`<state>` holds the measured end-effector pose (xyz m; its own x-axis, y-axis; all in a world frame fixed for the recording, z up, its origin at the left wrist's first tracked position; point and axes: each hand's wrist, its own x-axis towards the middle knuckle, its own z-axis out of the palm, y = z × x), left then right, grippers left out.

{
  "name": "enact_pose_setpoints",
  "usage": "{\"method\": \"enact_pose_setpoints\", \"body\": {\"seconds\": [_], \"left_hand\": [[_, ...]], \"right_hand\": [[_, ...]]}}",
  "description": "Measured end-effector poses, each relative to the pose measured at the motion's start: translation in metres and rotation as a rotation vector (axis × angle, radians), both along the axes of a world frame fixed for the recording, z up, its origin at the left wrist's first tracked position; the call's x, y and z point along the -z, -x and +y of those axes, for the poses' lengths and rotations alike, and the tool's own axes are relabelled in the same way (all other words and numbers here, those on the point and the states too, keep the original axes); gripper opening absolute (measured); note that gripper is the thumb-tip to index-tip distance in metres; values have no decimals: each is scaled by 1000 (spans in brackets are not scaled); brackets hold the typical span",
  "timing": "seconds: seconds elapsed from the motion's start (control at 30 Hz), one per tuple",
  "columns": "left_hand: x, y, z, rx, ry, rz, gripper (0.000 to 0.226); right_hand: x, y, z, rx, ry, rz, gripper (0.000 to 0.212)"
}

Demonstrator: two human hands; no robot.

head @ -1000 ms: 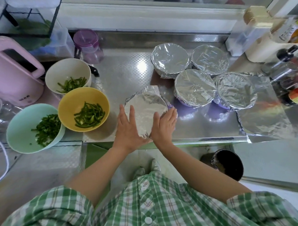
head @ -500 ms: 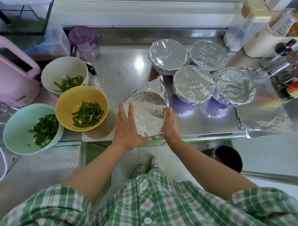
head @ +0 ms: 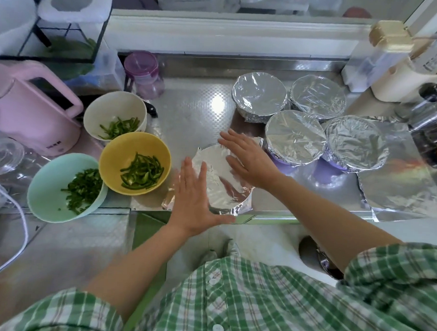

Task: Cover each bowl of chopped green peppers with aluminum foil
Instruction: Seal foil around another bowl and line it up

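A bowl under a sheet of aluminum foil [head: 220,187] stands near the counter's front edge. My left hand [head: 195,199] lies flat with straight fingers on the foil's left side. My right hand [head: 245,157] presses flat on the foil's far right part. Three uncovered bowls hold chopped green peppers at the left: a white bowl [head: 110,112], a yellow bowl [head: 113,161] and a mint bowl [head: 45,196]. Several foil-covered bowls stand at the back right, among them one at the back [head: 259,95] and one closer [head: 294,135].
A loose foil sheet [head: 400,186] lies flat at the right. A pink kettle [head: 28,109] and a purple-lidded jar [head: 144,73] stand at the back left. Bottles [head: 432,108] and a white container [head: 380,54] crowd the back right. A dark bin [head: 315,258] sits on the floor below.
The upstanding far flap of foil has been laid down over the bowl. My right hand moved from the bowl's right side up across the top; my left hand stayed on the left side.
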<state>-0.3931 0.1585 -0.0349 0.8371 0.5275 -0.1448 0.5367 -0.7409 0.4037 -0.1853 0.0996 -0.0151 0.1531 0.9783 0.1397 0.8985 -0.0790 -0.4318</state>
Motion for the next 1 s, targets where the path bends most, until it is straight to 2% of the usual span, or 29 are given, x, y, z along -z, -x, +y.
{"method": "enact_pose_setpoints", "body": {"seconds": [0.1, 0.2, 0.47, 0.53, 0.6, 0.73, 0.83, 0.9, 1.0], "left_hand": [[5, -20, -19, -170, 32, 61, 154], [10, -25, -20, -211, 36, 108, 151], [18, -20, -11, -222, 42, 41, 146], [21, -19, -8, -212, 42, 37, 145], [22, -18, -4, -190, 47, 49, 146], [23, -18, 12, -91, 20, 84, 150], [22, -16, 25, -18, -11, 101, 147], [22, -11, 29, -40, -6, 77, 146], [23, 1, 31, -89, -4, 14, 142]], "right_hand": [[9, 0, 11, -77, 146, -35, 60], [19, 0, 10, -28, 181, 27, 64], [29, 1, 12, 192, 117, 346, 45], [32, 4, 11, 251, 118, 397, 48], [34, 6, 9, 292, 93, 418, 53], [38, 11, 3, 420, 72, 507, 40], [38, 18, -2, 508, 53, 604, 45], [42, 18, -6, 565, 63, 645, 43], [39, 12, -11, 658, 61, 603, 41]]}}
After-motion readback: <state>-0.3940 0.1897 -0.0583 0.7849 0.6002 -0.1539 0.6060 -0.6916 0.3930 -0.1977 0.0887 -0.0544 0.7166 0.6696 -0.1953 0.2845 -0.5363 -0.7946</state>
